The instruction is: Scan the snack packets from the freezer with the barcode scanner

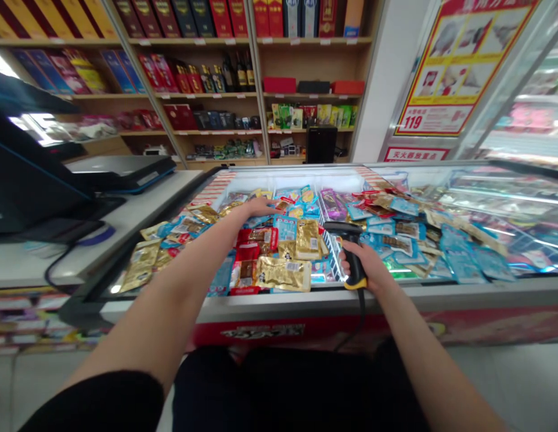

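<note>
My right hand (366,264) is wrapped round the grip of a black and yellow barcode scanner (344,229), whose cable hangs over the front of the chest freezer. My left hand (260,207) reaches over the freezer with its fingers stretched out, at the edge of a small red snack packet (284,204). Whether the fingertips touch that packet I cannot make out. Below the left hand lie gold packets (283,273), a blue packet (285,228) and red packets (247,264), heaped in the freezer. More blue and brown packets (398,243) are piled right of the scanner.
The freezer's front rim (270,303) runs across before me. A white wire divider (335,258) stands by the scanner. At left, a counter (171,186) carries a scale (121,171) and a dark machine (27,162). Shelves (193,96) of boxes and bottles stand behind.
</note>
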`<state>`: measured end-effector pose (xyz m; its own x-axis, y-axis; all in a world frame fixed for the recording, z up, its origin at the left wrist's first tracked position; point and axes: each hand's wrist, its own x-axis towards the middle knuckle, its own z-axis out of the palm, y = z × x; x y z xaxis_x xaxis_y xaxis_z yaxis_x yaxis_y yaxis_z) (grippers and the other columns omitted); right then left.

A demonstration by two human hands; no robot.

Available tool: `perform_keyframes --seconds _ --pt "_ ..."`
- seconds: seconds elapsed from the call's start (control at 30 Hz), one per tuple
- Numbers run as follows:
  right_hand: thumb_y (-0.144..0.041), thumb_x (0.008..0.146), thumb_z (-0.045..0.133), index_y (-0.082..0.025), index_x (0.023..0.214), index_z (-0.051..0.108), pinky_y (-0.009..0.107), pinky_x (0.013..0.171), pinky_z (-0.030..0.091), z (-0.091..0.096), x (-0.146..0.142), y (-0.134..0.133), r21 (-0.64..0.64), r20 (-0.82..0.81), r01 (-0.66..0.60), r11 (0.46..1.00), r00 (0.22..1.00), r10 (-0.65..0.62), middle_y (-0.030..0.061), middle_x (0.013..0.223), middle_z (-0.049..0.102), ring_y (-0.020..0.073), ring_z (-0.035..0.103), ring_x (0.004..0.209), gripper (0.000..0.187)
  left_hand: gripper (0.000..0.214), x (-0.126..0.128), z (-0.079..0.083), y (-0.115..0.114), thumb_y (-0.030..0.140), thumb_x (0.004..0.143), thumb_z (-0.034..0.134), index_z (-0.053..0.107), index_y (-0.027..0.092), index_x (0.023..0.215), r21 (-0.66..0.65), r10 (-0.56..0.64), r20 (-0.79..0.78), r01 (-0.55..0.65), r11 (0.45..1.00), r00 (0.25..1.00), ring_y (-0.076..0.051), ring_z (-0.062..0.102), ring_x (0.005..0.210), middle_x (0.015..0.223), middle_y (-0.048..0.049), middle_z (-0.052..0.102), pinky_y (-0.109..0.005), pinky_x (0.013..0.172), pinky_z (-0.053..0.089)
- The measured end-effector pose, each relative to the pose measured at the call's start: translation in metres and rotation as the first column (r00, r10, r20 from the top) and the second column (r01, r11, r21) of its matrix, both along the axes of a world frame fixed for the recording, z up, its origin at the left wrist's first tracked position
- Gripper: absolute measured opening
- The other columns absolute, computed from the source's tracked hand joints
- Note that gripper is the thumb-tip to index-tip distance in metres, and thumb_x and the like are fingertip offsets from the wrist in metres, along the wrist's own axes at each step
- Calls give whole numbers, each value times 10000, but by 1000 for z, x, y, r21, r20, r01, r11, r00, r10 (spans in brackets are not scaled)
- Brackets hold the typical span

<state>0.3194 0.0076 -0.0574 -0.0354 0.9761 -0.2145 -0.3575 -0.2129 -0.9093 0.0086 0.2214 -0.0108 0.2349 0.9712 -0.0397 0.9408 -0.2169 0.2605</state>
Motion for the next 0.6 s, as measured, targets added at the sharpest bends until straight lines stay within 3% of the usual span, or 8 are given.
perform_keyframes --seconds 0.1,0.2,0.3,0.33,0.4,0.5,0.6 --pt "-349 691 867 -183 825 574 198 365 443 3 -2 1 -2 -13 34 999 999 -34 -29 598 601 90 512 439 362 978 13 3 -6 837 707 657 641 261 1497 -49 -96 -96 91 995 991 -360 493 1501 1626 -118 534 -385 1225 355" --pt "-318 727 835 -178 851 589 197 359 441 5 -4 2 0 -13 28 1000 1000 -28 -29 585 600 95 517 427 309 796 25 13 -14 767 768 652 728 279 1393 -47 -153 -63 150 988 986 -341 555 1441 1518 -74 651 -360 1201 386" --pt "-292 768 807 -173 852 590 191 356 436 5 -5 3 2 -5 45 999 999 -45 -18 594 616 93 515 425 261 633 42 25 -34 688 935 497 730 306 1383 14 -63 -99 65 998 993 -357 549 1435 1469 -61 686 -471 1229 359" --pt "-286 779 802 -173 849 589 189 356 435 4 -4 4 3 -4 49 999 999 -49 -17 594 617 92 515 424 251 626 49 27 -46 661 988 420 689 314 1435 74 -6 -119 15 997 993 -378 500 1478 1526 -81 639 -564 1250 304" --pt "-278 795 795 -172 839 584 186 356 430 4 -4 5 6 -4 56 998 998 -56 -17 586 610 91 514 421 240 650 64 25 -79 643 1031 354 568 319 1552 153 -14 -124 33 988 992 -401 377 1563 1656 -111 495 -680 1262 192" --pt "-269 822 781 -170 845 586 188 360 431 3 -3 6 19 -19 51 999 999 -50 -20 577 601 92 511 411 220 677 88 5 -144 693 1005 412 504 367 1591 169 -168 -151 193 967 974 -406 271 1614 1722 -74 399 -696 1282 108" --pt "-248 862 738 -167 852 589 193 367 444 4 -3 6 16 -25 35 999 999 -34 -20 567 599 93 506 402 170 731 105 -27 -199 710 975 482 472 353 1613 231 -221 -170 257 939 960 -398 257 1623 1729 -87 385 -666 1307 70"
